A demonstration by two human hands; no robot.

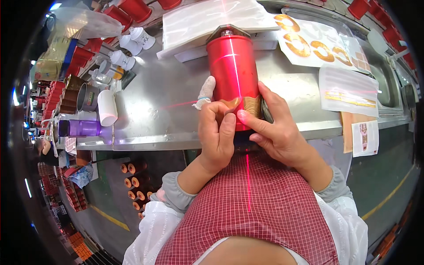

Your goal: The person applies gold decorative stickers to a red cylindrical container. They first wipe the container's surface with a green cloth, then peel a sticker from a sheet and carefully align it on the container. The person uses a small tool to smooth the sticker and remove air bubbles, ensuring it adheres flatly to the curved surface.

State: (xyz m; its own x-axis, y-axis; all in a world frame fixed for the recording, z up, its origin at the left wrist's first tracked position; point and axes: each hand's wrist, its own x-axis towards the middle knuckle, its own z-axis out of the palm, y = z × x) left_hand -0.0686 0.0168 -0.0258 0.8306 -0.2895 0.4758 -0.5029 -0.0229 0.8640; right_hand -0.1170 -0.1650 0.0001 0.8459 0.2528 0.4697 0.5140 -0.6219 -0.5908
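A glossy red cylinder [225, 66] lies lengthwise in front of me, its far end against a dark angular stand [227, 32]. Around its near end runs a gold decal strip [251, 107], whose left end curls away from the red surface. Thumb and forefinger of my left hand [214, 132] pinch that loose end; one finger wears a whitish finger cot [206, 91]. My right hand [282, 132] grips the cylinder's right side, with its forefinger pressed at the strip's edge. A red laser line falls along the cylinder and onto my checked apron [251, 194].
Gold curved decals on a sheet [304, 42] and a sheet with thin gold strips [349, 92] lie right, near a sink [384, 79]. White bottles [121, 59], a paper roll [107, 108] and a purple bottle [84, 128] stand left. White padding [185, 28] lies behind the cylinder.
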